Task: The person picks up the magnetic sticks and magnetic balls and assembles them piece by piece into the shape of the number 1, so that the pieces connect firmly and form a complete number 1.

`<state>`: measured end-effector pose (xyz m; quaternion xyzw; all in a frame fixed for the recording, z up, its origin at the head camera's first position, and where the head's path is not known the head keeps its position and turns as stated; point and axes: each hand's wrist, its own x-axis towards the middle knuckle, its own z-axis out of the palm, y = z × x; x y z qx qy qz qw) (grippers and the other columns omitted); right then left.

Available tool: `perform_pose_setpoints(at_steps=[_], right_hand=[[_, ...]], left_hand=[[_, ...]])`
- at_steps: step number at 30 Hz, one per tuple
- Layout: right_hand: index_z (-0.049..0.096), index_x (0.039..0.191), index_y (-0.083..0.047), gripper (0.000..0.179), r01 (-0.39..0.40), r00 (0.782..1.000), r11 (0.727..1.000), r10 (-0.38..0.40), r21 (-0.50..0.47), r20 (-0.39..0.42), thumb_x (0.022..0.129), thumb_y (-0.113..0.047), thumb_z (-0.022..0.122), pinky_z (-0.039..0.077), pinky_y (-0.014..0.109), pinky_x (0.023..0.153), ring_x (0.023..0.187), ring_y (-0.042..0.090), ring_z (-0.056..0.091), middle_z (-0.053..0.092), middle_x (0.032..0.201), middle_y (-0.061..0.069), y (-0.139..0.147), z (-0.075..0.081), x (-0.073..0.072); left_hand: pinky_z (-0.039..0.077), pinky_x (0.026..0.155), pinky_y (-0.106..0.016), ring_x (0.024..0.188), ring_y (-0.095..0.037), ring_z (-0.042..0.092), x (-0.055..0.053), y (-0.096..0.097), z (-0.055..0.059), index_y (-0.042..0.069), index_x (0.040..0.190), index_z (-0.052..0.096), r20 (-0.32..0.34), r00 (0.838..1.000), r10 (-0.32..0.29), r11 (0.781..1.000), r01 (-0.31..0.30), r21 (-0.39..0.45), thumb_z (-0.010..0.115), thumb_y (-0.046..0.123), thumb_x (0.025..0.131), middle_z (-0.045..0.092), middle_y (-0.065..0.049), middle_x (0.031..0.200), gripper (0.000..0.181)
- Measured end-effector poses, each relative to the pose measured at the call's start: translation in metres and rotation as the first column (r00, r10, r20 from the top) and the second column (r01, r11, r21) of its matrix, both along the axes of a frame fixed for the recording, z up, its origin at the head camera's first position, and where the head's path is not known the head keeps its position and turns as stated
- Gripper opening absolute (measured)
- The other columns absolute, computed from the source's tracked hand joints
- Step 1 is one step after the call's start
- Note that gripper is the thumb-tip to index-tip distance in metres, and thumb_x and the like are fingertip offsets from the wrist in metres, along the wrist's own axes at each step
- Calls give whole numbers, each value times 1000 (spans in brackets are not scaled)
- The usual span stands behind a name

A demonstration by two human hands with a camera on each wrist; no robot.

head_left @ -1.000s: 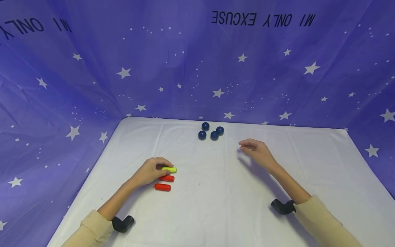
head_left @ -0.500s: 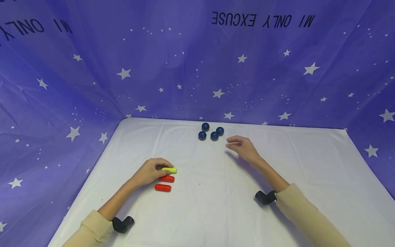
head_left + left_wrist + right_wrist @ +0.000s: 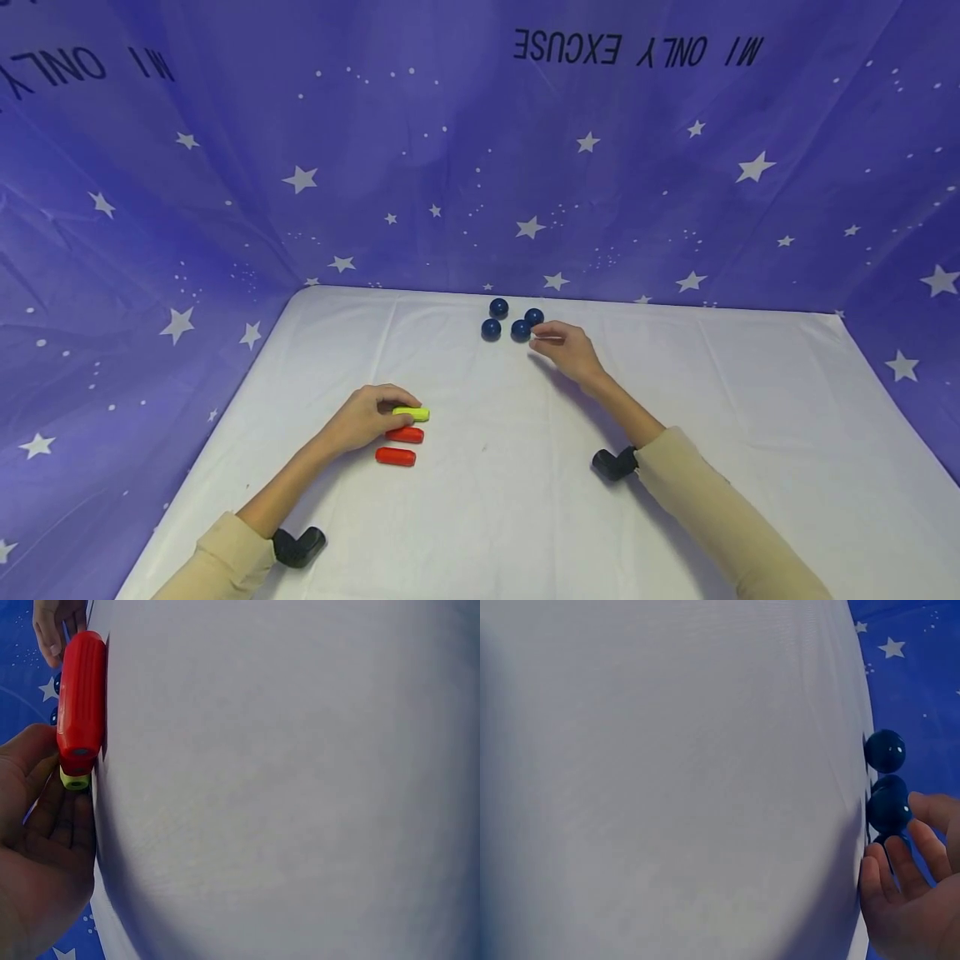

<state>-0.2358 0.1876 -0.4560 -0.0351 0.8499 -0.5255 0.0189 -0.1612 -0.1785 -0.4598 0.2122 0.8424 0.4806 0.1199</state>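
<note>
- The short yellow-green cylinder (image 3: 412, 414) lies on its side on the white cloth-covered surface (image 3: 480, 525), left of the middle in the head view.
- The left hand (image 3: 367, 415) pinches it, thumb on the near side and fingers on the far side; part of it is hidden by the hand.
- A glossy red ribbed cylinder (image 3: 407, 435) lies just beside it on the near side, one end covered by the hand; a second red cylinder (image 3: 395, 457) lies nearer the person, roughly parallel.
- The right hand (image 3: 572, 350) is at a glossy dark-blue ball (image 3: 520, 331), thumb and fingers apart with a gap between them; whether they touch the ball, I cannot tell.
- Three matching dark-blue balls stand near it: one (image 3: 535, 316) partly behind the fingertips, one (image 3: 491, 330) to the left, one (image 3: 499, 308) at the back.
- Black devices (image 3: 300, 547) sit at both wrists, below beige sleeves (image 3: 236, 550).
- Purple cloth with white stars (image 3: 375, 125) hangs behind the surface, bearing upside-down black lettering (image 3: 637, 48).
</note>
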Motion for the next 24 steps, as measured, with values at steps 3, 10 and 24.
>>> perform_pose_setpoints(at_steps=[3,10,24], right_hand=[[68,121,-4,31,20,1000,1000,-20,10,-2,92,-15,73,49,44,97,115,32,62,67,123,14,-5,-1,-4],[67,122,-6,34,70,998,997,-70,28,-6,90,-15,74,53,40,90,110,30,64,67,122,13,-14,-1,-8],[69,122,-6,35,69,996,993,-64,91,-63,89,-15,76,54,40,87,107,31,66,69,112,13,-27,2,-12]], left_hand=[[52,75,-25,92,-21,66,0,0,-1,5,108,75,8,1000,3,1000,-3,7,76,8,88,70,-8,108,21],[50,90,-34,101,-22,63,1,1,-1,8,106,76,-15,1000,24,999,-24,-23,76,9,88,70,-4,110,19],[47,92,-43,101,-22,62,1,2,1,10,105,76,-7,999,43,998,-43,-39,77,10,87,70,-2,108,18]])
